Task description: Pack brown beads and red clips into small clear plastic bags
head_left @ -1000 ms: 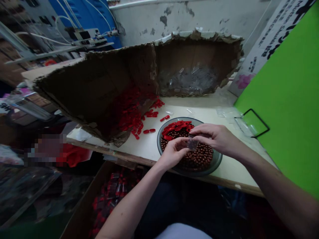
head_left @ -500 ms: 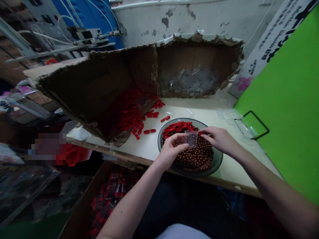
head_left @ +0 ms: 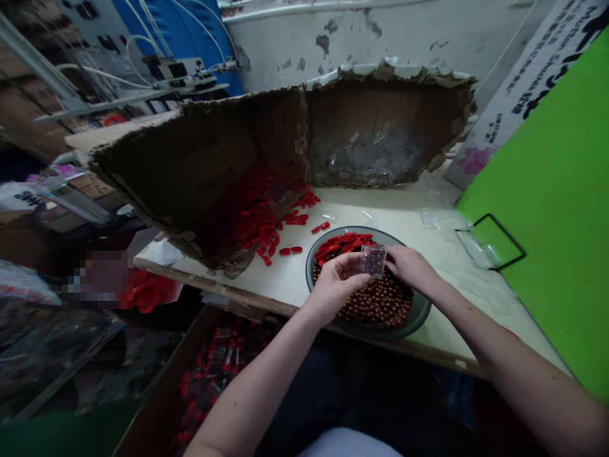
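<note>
My left hand pinches a small clear plastic container between thumb and fingers, above a grey bowl. Brown beads fill much of the bowl, and red plastic pieces lie on them at its far side. Just right of the container, my right hand has its fingers curled together. Their tips are hidden behind the container, so what they hold, if anything, does not show.
A torn cardboard box holds red pieces on the left and clear containers on the right. Loose red pieces lie before it. A green panel stands at right. Below left, a carton holds red-and-dark items.
My right hand has moved in close beside the container, and its fingertips have gone out of sight behind it. My left hand still holds the container. The view has shifted slightly.
</note>
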Demonstrator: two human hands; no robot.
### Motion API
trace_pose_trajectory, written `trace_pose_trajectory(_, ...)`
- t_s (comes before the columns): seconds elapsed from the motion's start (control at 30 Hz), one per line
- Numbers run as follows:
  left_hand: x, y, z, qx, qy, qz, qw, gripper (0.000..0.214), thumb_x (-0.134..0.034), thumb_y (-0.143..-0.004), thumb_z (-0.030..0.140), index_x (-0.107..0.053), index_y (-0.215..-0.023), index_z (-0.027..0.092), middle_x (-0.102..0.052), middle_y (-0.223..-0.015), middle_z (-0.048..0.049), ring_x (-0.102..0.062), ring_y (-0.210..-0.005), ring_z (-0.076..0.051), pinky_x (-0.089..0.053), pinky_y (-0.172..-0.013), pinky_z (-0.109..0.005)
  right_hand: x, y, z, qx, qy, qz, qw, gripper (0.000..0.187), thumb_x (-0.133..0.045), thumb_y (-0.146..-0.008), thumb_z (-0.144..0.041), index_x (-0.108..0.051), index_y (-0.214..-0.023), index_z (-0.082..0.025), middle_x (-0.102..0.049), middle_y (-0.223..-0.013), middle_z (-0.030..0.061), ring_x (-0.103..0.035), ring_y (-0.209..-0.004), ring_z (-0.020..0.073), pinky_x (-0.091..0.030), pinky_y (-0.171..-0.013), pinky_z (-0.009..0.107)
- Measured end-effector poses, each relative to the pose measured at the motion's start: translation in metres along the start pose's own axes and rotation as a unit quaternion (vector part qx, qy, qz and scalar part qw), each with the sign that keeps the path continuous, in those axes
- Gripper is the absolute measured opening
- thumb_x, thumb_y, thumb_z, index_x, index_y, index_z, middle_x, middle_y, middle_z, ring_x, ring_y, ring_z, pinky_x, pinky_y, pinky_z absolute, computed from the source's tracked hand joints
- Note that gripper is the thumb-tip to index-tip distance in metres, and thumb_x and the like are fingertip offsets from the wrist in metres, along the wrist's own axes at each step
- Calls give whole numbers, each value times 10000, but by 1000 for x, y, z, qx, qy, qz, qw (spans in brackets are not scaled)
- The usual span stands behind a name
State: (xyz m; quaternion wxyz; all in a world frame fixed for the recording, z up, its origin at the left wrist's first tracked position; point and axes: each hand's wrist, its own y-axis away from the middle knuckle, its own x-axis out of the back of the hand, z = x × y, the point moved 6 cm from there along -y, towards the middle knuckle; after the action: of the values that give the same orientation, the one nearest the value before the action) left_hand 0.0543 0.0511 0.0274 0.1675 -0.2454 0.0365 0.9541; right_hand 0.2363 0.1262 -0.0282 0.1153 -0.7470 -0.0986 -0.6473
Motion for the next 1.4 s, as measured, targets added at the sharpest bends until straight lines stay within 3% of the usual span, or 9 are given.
trace_pose_trajectory(0.13, 8, -1, -3, -2, 1, 10, 1000, 341, -768, -664, 187, -683, -991, 143, -714, -896, -52, -642, -816, -139, -492, -839, -299, 5, 2, 1, 2, -16, 11, 1000, 187, -554, -842, -178, -673, -985, -179, -689, -909, 91, -644, -827, 222, -473, -753, 305)
trace_pose_trajectory(0.33, 46, -1, 1, -32, 0, 88, 996, 248, -759, -705, 249, -653, -908, 153, -703, -861, -16, -647, -763, -115, -493, -782, -256, 14, 2, -10, 13, -59, 54, 997, 169, -538, -882, -234, -656, -995, -190, -687, -993, 80, -638, -911, 211, -472, -841, 311)
trace_pose_trajectory(0.43, 53, 1, 6, -41, 9, 114, 993, 223, -761, -708, 249, -632, -862, 152, -702, -845, -1, -649, -738, -95, -493, -761, -228, 11, -4, -20, 37, -85, 61, 994, 150, -552, -876, -263, -655, -956, -189, -686, -951, 77, -634, -872, 212, -477, -813, 314)
trace_pose_trajectory(0.73, 31, 6, 2, 37, 51, 76, 995, 362, -736, -720, 244, -583, -1027, 126, -733, -966, -127, -710, -873, -230, -517, -772, -309, 1, -12, -16, 60, -89, 50, 993, 144, -503, -875, -271, -623, -858, -193, -682, -859, 76, -622, -803, 221, -462, -754, 326)
trace_pose_trajectory(1.13, 15, 7, -5, 65, 95, 57, 992, 428, -680, -646, 106, -583, -1063, 110, -735, -936, -126, -713, -890, -263, -509, -787, -323, -1, -5, -14, 58, -88, 33, 994, 113, -523, -868, -293, -590, -872, -203, -691, -825, 66, -630, -756, 217, -467, -699, 320)
trace_pose_trajectory(1.3, 14, 6, -7, 65, 96, 61, 991, 397, -706, -685, 178, -579, -1055, 109, -735, -904, -127, -719, -842, -247, -509, -762, -309, 10, 2, -15, 47, -178, 49, 982, 213, -504, -877, -279, -607, -1046, -201, -707, -1016, 91, -659, -894, 237, -502, -821, 381)
trace_pose_trajectory(1.4, 16, 4, -8, 59, 87, 73, 992, 386, -727, -696, 226, -580, -1036, 112, -734, -895, -121, -720, -798, -233, -509, -738, -304, 16, 9, -16, 19, -284, 33, 958, 286, -506, -886, -320, -613, -1130, -216, -698, -1114, 83, -657, -983, 241, -501, -889, 413)
